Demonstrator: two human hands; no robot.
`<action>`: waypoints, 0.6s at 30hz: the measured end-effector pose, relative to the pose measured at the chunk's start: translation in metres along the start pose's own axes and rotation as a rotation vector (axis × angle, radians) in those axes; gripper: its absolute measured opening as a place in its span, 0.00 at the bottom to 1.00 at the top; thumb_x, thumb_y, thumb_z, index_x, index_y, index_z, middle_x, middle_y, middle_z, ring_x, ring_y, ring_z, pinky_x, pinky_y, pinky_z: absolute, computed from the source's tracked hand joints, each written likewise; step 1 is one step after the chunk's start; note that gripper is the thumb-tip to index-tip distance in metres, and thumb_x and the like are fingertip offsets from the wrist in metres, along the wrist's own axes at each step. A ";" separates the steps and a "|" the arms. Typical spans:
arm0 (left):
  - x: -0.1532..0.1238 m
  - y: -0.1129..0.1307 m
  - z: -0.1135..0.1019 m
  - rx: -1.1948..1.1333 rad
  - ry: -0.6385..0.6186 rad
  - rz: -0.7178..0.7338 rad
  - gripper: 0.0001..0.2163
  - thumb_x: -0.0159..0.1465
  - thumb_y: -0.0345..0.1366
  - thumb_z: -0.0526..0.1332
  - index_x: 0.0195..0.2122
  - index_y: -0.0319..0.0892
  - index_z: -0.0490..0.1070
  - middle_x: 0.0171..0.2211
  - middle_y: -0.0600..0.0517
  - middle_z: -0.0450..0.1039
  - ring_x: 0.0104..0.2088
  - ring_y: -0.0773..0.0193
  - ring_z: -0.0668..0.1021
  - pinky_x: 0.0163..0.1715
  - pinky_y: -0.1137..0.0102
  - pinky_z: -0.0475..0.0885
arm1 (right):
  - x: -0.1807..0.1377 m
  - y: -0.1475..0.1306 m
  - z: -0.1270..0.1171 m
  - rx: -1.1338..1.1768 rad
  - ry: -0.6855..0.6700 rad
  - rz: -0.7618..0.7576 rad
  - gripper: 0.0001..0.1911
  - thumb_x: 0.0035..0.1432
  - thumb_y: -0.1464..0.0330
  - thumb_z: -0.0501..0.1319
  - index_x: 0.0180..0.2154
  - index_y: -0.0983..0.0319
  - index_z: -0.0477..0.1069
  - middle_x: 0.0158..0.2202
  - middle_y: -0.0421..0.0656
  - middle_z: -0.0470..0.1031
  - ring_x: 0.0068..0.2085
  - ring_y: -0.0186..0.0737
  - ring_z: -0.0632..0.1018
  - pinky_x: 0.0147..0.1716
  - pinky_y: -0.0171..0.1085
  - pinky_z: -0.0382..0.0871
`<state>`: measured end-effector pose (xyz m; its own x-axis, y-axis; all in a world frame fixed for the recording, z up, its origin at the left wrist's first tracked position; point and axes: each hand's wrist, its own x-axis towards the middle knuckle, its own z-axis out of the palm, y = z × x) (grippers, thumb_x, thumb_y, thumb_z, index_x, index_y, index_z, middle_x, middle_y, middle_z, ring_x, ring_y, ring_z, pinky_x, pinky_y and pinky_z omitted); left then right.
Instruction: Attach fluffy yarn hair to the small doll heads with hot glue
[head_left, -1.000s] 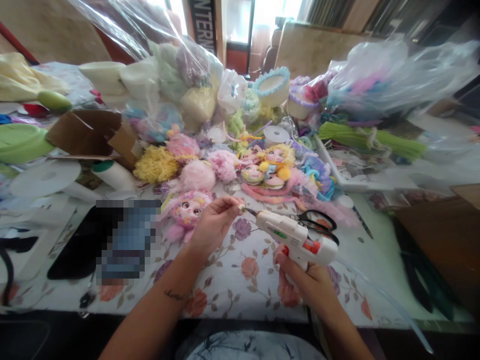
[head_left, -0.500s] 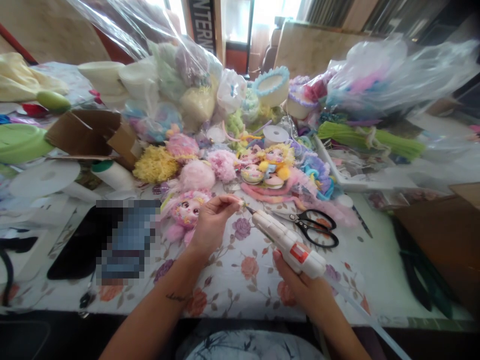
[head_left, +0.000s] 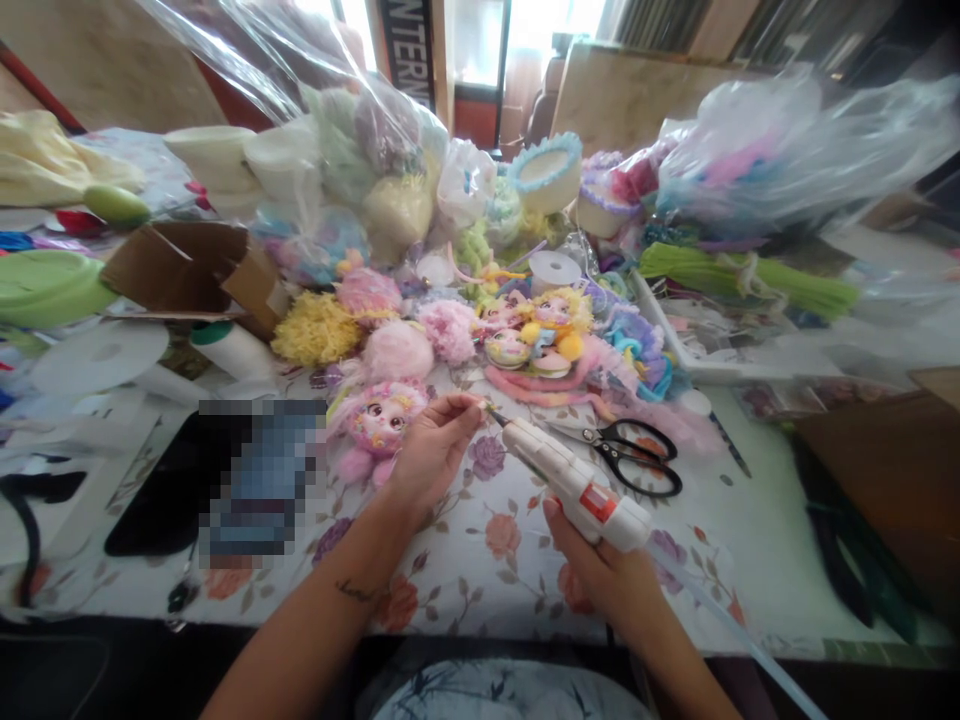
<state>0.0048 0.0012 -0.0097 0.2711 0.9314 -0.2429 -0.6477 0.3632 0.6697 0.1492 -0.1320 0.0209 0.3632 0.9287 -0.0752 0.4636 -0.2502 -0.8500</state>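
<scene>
My right hand is wrapped round a white hot glue gun with an orange-red patch on its side. A long pale glue stick trails out of its back end. The dark nozzle points up and left, right at the fingertips of my left hand. Those fingers pinch a tiny piece, too small to name, at the nozzle tip. Just left of that hand lies a pink doll with big eyes. Black-handled scissors rest on the floral cloth beyond the glue gun.
Small dolls, a yellow pompom and pink fluffy balls crowd the middle back. A ribbon spool stands behind them. At left are a cardboard box and a black tablet-like slab; at right, green stems over a white tray.
The view has shifted very slightly, so the table things sit a little further right. Both hands and the glue gun keep nearly the same pose, nozzle at the left fingertips.
</scene>
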 end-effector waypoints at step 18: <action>-0.001 0.000 -0.001 -0.144 0.028 -0.143 0.06 0.55 0.17 0.64 0.28 0.33 0.75 0.26 0.51 0.75 0.28 0.73 0.77 0.34 0.80 0.75 | 0.000 -0.004 -0.001 0.022 -0.015 0.033 0.17 0.55 0.56 0.58 0.22 0.60 0.65 0.18 0.37 0.66 0.21 0.35 0.69 0.21 0.32 0.65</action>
<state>0.0044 0.0001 -0.0102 0.3488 0.8695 -0.3496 -0.6995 0.4898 0.5203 0.1484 -0.1318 0.0245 0.3659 0.9240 -0.1111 0.4335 -0.2749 -0.8582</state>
